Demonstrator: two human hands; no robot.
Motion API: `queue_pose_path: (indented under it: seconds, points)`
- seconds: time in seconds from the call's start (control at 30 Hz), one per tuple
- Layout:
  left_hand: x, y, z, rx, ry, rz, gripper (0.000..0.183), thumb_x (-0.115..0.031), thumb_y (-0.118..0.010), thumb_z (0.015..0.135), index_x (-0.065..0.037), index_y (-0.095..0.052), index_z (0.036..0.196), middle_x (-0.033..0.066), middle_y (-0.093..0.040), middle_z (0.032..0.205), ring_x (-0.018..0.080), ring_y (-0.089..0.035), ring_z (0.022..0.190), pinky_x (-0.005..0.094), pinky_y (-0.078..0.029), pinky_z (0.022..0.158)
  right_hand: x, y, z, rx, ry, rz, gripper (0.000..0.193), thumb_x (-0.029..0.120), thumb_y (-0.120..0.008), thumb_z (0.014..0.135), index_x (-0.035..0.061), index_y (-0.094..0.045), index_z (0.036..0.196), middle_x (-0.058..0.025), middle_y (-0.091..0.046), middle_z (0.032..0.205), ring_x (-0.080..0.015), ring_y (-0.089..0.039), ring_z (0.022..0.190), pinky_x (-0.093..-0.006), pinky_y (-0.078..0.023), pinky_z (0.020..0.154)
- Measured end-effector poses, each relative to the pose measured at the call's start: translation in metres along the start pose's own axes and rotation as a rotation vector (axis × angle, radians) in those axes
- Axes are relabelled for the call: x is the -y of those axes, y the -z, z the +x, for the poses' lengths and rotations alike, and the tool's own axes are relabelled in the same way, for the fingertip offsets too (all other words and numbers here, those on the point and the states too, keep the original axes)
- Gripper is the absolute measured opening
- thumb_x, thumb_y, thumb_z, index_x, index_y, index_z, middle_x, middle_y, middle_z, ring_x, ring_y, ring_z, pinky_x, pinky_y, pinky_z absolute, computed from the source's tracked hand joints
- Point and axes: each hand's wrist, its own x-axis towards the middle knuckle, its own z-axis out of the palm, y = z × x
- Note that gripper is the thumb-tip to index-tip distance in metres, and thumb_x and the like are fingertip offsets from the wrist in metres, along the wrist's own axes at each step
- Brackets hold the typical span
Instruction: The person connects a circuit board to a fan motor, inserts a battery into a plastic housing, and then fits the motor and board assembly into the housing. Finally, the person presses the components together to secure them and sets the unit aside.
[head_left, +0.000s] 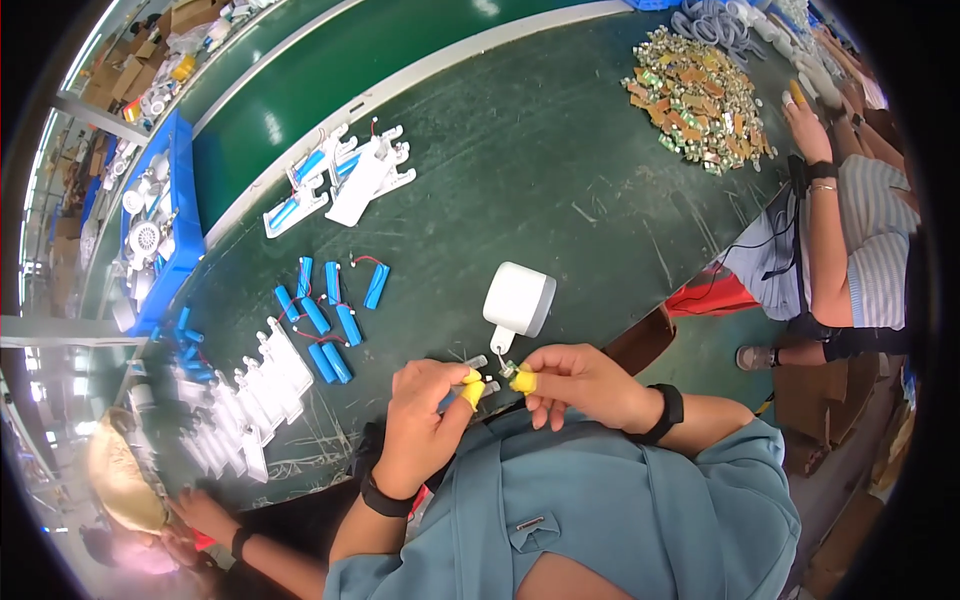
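Observation:
My left hand (428,405), with yellow finger covers on thumb and forefinger, is closed near the table's front edge. Pale, narrow tips stick out past its fingers and a bit of blue shows in the grip; I cannot make out what it holds. Close by, my right hand (580,385) pinches a small green circuit board (508,370) between thumb and a yellow-covered finger. Just beyond the board lies a white rounded plastic housing (515,298) with a grey face. Its white tab (502,340) points toward my hands, and a short wire seems to run between tab and board.
Blue battery cells (318,312) with red wires lie left of the housing, near a row of white plastic parts (255,400). More white parts (365,180) are farther back. A blue bin (185,200) stands left, a circuit-board heap (700,100) far right. Co-workers' arms (825,220) reach in on both sides.

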Motion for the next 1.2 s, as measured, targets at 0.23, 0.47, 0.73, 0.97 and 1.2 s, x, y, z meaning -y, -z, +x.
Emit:
queue_pose_path:
  seconds: [0.23,0.47,0.73,0.97,1.2]
  points:
    - [-0.005,-0.006,-0.009,-0.011,-0.027,0.046,0.028,0.002,-0.067,0.078,-0.005,-0.065,0.104,0.0095,-0.069,0.098,0.0284,-0.061,0.096,0.0381,-0.045,0.091,-0.011,-0.01,0.011,0.08,0.086,-0.005,0.02,0.01,-0.048,0.104,-0.0024,-0.059,0.115,-0.0074,-0.067,0.096,-0.0151,-0.069,0.082,-0.0265,-0.056,0.069]
    - [-0.005,-0.009,-0.01,-0.034,-0.035,-0.028,0.028,-0.001,-0.068,0.075,-0.005,-0.066,0.102,0.0088,-0.068,0.093,0.0289,-0.061,0.093,0.0396,-0.043,0.092,-0.018,-0.011,0.013,0.116,0.106,-0.045,0.021,0.012,-0.046,0.106,-0.0025,-0.058,0.113,-0.0077,-0.067,0.095,-0.0153,-0.069,0.082,-0.0268,-0.056,0.07]
    - [0.0,-0.021,-0.013,-0.16,-0.116,0.061,0.028,-0.004,-0.069,0.071,-0.003,-0.064,0.098,0.0085,-0.067,0.089,0.0288,-0.061,0.088,0.0423,-0.042,0.088,-0.022,-0.013,0.015,0.127,0.177,-0.141,0.02,0.011,-0.044,0.105,-0.0007,-0.058,0.111,-0.0057,-0.067,0.091,-0.0089,-0.066,0.079,-0.0227,-0.054,0.067]
    - [-0.001,-0.02,-0.008,-0.15,-0.2,0.104,0.031,-0.002,-0.069,0.068,-0.003,-0.061,0.098,0.0104,-0.063,0.087,0.0303,-0.06,0.084,0.0431,-0.042,0.086,-0.023,-0.014,0.017,0.09,0.223,-0.222,0.016,0.007,-0.044,0.103,-0.0013,-0.058,0.102,-0.0063,-0.067,0.086,-0.0087,-0.067,0.073,-0.0223,-0.054,0.061]
    - [0.0,-0.021,-0.005,-0.121,-0.233,0.071,0.031,0.001,-0.068,0.067,-0.002,-0.059,0.097,0.0122,-0.062,0.088,0.0322,-0.059,0.083,0.0431,-0.043,0.084,-0.022,-0.018,0.016,0.047,0.252,-0.262,0.017,0.004,-0.044,0.102,-0.002,-0.06,0.098,-0.0067,-0.067,0.083,-0.0094,-0.067,0.067,-0.0228,-0.053,0.056]
